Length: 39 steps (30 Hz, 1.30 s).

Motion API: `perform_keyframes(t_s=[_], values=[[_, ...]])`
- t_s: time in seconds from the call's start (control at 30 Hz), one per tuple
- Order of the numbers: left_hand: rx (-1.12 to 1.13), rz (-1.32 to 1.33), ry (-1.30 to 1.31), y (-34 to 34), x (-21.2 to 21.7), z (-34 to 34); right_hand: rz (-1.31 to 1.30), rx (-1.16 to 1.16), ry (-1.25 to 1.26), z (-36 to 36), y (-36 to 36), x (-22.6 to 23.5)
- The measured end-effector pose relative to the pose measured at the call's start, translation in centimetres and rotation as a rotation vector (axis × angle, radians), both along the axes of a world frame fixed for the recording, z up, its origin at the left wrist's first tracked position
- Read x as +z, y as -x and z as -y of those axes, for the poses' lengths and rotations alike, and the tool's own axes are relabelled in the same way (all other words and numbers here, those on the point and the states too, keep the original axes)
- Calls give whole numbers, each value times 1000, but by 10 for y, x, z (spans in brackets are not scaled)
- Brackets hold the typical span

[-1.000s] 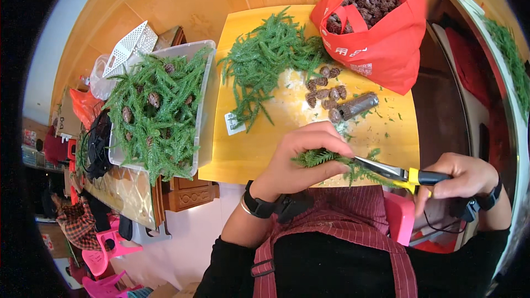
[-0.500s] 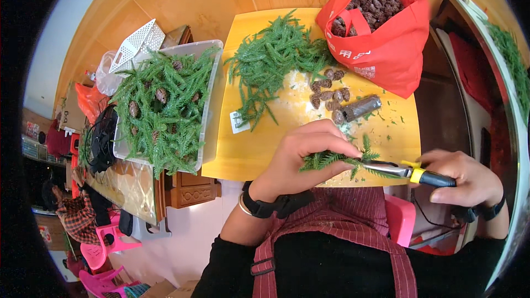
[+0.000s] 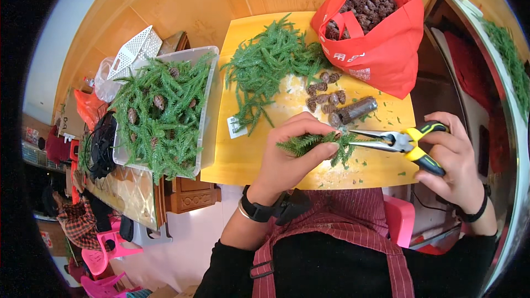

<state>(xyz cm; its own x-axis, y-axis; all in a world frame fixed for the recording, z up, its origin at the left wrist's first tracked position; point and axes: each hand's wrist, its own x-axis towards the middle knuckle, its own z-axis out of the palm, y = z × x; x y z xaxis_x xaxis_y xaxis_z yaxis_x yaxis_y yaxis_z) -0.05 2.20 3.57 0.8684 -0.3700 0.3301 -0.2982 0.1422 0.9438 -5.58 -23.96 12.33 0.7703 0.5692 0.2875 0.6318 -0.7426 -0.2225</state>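
Between thumb and fingers, my left hand (image 3: 298, 152) pinches a green artificial pine sprig (image 3: 302, 144) over the front of the yellow tabletop (image 3: 243, 160). My right hand (image 3: 454, 157) grips long-nose pliers (image 3: 400, 142) with black and yellow handles. The handles are spread and the jaws gape, their tips reaching the sprig beside my left fingertips. Just beyond lie a dark brown cylinder (image 3: 357, 110) and several small pine cones (image 3: 326, 98). Farther back is a heap of loose green sprigs (image 3: 270, 55). What sits right at my left fingertips is partly hidden.
A red bag (image 3: 386, 49) full of pine cones stands at the back right. On the left, a clear plastic bin (image 3: 208, 116) holds sprigs with cones, near a white perforated basket (image 3: 134, 49). Another person (image 3: 83, 222) sits far left by pink chairs (image 3: 95, 259).
The pliers' handles and jaws have opened from closed on the sprig. My right hand has risen slightly, and my left hand with the sprig has shifted left.
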Motion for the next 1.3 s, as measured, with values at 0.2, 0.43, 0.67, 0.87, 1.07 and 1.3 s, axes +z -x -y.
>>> perform_keyframes(t_s=[0.2,0.43,0.67,0.87,1.07,1.3], values=[[6,-72,33,4,1,3,70,24,12,1,-10,-19],[22,-76,36,5,-1,5,71,45,43,3,-16,-22],[35,-126,18,7,4,6,64,76,7,5,-21,-26],[63,-126,14,10,4,7,89,111,10,4,-24,-31],[71,-86,-20,10,5,8,108,129,48,5,-24,-28],[85,-139,7,12,5,11,110,126,50,5,-22,-26]])
